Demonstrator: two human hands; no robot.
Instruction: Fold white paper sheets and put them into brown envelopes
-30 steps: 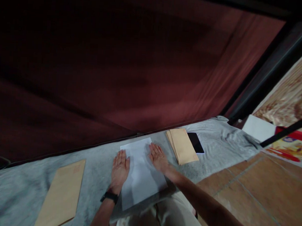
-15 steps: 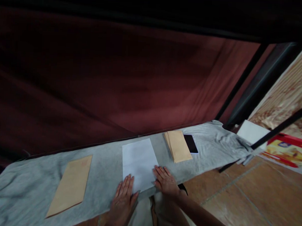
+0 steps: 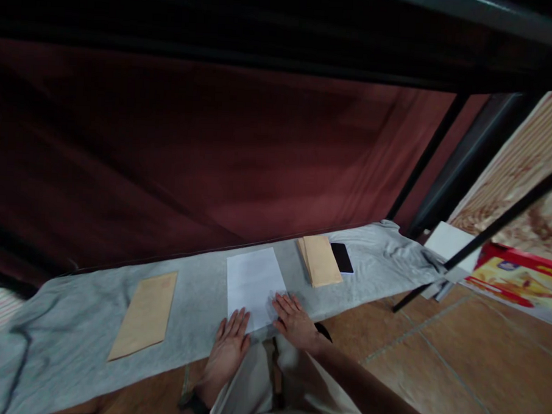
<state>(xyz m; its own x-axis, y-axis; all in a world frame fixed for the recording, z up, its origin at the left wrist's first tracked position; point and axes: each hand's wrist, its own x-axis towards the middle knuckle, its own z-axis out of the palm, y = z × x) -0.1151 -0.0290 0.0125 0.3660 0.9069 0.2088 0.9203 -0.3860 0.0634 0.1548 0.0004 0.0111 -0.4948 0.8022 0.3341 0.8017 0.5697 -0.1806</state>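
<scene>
Where curtain (image 3: 191,154) hangs, grey cloth (image 3: 69,332), seemingly bench.

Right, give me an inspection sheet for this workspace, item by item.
Surface: grey cloth spread flat, creased at its right end.
Job's things: white sheet of paper lying flat on the cloth.
Clutter: single brown envelope to the left; stack of brown envelopes to the right, black phone beside it.
Hands: left hand open, fingertips at the paper's near edge; right hand open, fingers on its near right corner. Neither grips anything.
Cables: nothing seen.
Surroundings: dark red curtain behind, tiled floor to the right, red printed box far right.
</scene>
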